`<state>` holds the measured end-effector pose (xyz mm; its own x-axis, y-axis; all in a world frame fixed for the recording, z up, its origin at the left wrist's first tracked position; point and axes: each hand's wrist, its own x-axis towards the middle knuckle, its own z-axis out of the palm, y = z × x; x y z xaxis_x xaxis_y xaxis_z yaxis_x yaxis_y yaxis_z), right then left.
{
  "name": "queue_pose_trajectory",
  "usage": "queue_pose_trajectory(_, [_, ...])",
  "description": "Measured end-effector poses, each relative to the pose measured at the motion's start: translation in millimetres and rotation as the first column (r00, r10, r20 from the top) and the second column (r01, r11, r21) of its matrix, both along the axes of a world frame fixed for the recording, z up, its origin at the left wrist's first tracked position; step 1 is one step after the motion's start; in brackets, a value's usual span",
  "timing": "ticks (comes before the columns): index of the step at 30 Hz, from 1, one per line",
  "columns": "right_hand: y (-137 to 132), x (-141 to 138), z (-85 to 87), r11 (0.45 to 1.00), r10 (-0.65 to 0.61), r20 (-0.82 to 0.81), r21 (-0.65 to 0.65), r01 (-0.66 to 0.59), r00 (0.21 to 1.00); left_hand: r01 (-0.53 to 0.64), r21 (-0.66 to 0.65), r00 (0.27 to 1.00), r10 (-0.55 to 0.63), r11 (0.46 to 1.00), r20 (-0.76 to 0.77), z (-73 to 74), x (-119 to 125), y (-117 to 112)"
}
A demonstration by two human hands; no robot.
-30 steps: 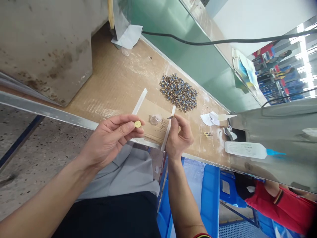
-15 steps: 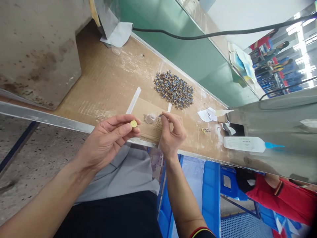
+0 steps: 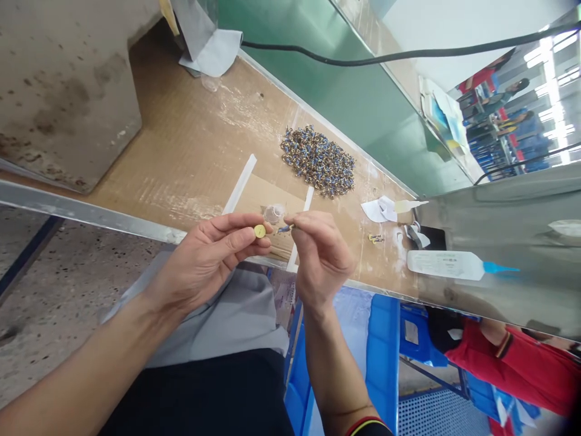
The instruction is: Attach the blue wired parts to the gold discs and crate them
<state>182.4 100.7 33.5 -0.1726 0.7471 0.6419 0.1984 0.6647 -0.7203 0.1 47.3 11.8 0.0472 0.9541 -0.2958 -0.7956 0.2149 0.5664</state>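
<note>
Between the thumb and fingers of my left hand (image 3: 211, 257) is a small round yellow disc (image 3: 260, 231), its flat face turned up toward me. My right hand (image 3: 324, 254) pinches a small blue-tipped metal piece (image 3: 285, 229), which points left at the disc across a narrow gap. Behind my fingertips, a small clear dish (image 3: 273, 212) rests on a cardboard sheet (image 3: 258, 192) taped to the bench. Farther back lies a heap of small blue and brass-coloured metal pieces (image 3: 318, 162).
A white bottle with a blue nozzle (image 3: 447, 265) lies to the right, near a few yellow pieces (image 3: 374, 238) and white paper scraps (image 3: 379, 209). A stained grey machine housing (image 3: 68, 91) stands at left. Blue crates (image 3: 381, 345) are below; a person in red (image 3: 512, 363) is at right.
My left hand has shifted right with the yellow disc. My right hand has lifted away from the dish, bringing the blue-tipped piece down close to the disc.
</note>
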Motion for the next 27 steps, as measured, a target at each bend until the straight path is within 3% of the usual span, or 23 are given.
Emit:
queue_pose_trajectory(7, [-3,-2,-19.3,0.998,0.059,-0.048,0.022,-0.058,0.997,0.021,0.018,1.000,-0.022,1.000,0.017,-1.8,0,0])
queue_pose_trajectory(10, [-7,-4,-24.9,1.000,0.026,-0.047,0.000,-0.026,0.999,0.022,0.008,1.000,-0.022,1.000,-0.004,-1.7,1,-1])
queue_pose_trajectory(27, [-5,-8,-25.2,0.999,0.000,-0.017,0.052,0.001,1.000,0.044,0.020,0.999,-0.045,0.999,0.017,-3.1,0,-2])
